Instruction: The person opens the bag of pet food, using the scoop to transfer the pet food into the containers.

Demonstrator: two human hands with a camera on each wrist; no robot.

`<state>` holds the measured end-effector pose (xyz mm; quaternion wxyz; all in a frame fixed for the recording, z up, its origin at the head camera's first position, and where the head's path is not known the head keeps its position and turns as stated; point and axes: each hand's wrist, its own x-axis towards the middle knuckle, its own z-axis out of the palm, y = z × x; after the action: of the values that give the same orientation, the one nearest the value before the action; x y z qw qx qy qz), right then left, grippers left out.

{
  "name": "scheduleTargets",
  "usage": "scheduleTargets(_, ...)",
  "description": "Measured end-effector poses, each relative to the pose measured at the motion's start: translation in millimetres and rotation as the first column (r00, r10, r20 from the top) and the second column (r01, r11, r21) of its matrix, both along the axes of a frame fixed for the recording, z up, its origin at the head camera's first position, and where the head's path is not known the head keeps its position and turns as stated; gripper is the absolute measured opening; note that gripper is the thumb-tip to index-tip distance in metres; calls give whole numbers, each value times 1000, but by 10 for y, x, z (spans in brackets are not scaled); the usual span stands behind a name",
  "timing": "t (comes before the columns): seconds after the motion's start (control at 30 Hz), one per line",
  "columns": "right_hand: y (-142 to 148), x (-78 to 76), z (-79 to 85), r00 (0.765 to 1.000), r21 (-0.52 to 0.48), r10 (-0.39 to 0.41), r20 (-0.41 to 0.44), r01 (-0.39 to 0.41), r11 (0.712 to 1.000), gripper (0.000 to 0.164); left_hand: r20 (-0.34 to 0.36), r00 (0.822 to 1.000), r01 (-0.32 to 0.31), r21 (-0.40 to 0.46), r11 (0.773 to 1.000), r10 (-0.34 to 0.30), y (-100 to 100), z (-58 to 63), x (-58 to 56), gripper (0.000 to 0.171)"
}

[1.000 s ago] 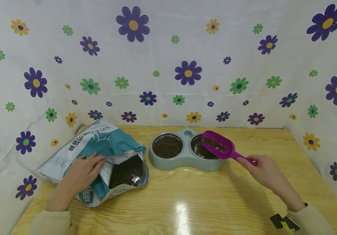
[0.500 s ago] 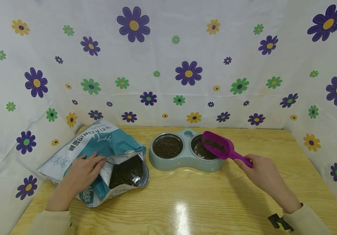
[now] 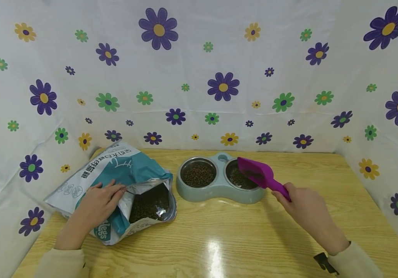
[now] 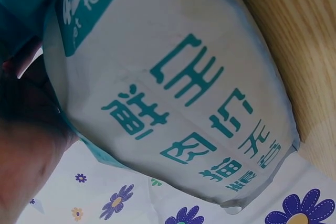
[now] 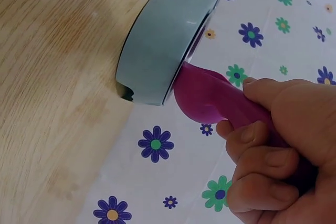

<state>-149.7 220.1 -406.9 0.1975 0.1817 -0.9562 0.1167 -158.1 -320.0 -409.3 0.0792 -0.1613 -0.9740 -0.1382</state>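
My right hand (image 3: pixel 306 208) grips the handle of a magenta scoop (image 3: pixel 262 170), fingers curled round it in the right wrist view. The scoop's head is tilted over the right steel bowl (image 3: pixel 231 161), with dark kibble still visible inside. Kibble lies in that bowl, partly hidden by the scoop. The left steel bowl (image 3: pixel 186 165) holds brown kibble. Both bowls sit in a pale blue-green double stand (image 3: pixel 208 194). My left hand (image 3: pixel 96 206) holds the white and teal pet food bag (image 3: pixel 115 166) near its mouth, which gapes toward the bowls and shows kibble inside.
All of it stands on a light wooden table (image 3: pixel 240 239). A white cloth with printed flowers (image 3: pixel 192 65) hangs behind and along both sides of the table. A dark strap (image 3: pixel 325 262) hangs by the right sleeve.
My right hand has moved slightly left and tipped the scoop further, so less of its inside shows. More kibble lies in the right bowl. The left hand and bag have stayed put.
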Motion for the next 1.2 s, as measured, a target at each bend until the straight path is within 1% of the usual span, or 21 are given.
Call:
scheduleTargets(0.17,-1,-3,-51,996,55,15,-86,-10,998,44,6,1000,-5,-1,1000,5,3,4,2,29)
scheduleTargets(0.2,1,-5,-62,994,69,24,-110,-17,997,47,7,1000,-5,-1,1000,5,3,2,2,29)
scheduleTargets(0.3,1,-12,-87,980,121,54,-194,-31,992,63,6,1000,-2,0,1000,2,1,-6,1,29)
scheduleTargets(0.37,-2,-14,-97,969,152,69,-237,-33,988,69,5,1000,-1,2,1000,1,-1,-13,0,29)
scheduleTargets(0.47,-6,-3,-107,963,188,75,-259,-26,982,71,10,1000,-1,3,1000,1,-1,-12,0,29)
scheduleTargets(0.57,-1,14,-106,965,209,73,-251,-19,978,72,23,1000,-4,2,1000,3,5,-1,2,31)
scheduleTargets(0.73,8,21,-100,969,188,38,-245,9,982,73,26,1000,2,5,1000,-2,10,11,1,31)
scheduleTargets(0.83,3,20,-107,962,132,15,-271,22,991,73,0,1000,12,6,1000,-12,-4,0,-4,28)
scheduleTargets(0.9,-3,30,-104,964,74,-3,-266,23,997,72,-21,1000,22,11,1000,-22,-15,-9,-10,26)
scheduleTargets(0.93,-6,38,-99,971,27,-16,-240,23,999,69,-29,999,25,15,1000,-25,-18,-13,-11,25)
scheduleTargets(0.97,-10,49,-90,980,-33,-29,-195,23,999,63,-34,999,27,20,999,-26,-20,-17,-11,25)
scheduleTargets(1.0,-15,61,-74,990,-99,-46,-132,33,995,57,-38,999,27,25,999,-26,-21,-18,-10,25)
scheduleTargets(1.03,-21,72,-56,997,-166,-61,-50,52,985,51,-41,999,27,28,999,-26,-22,-23,-10,25)
scheduleTargets(1.07,-27,80,-35,996,-231,-77,46,85,969,46,-40,999,26,30,999,-25,-22,-27,-7,25)
scheduleTargets(1.1,-33,86,-11,985,-298,-87,149,128,946,42,-38,999,24,30,999,-22,-22,-30,-4,25)
scheduleTargets(1.13,-40,91,14,963,-364,-82,259,175,915,39,-38,999,24,29,999,-23,-22,-33,-1,26)
scheduleTargets(1.17,-47,93,39,927,-421,-62,369,226,879,39,-37,999,23,28,999,-22,-21,-38,1,26)
scheduleTargets(1.2,-56,94,62,882,-458,-34,471,277,845,43,-36,999,24,25,999,-23,-20,-40,4,26)
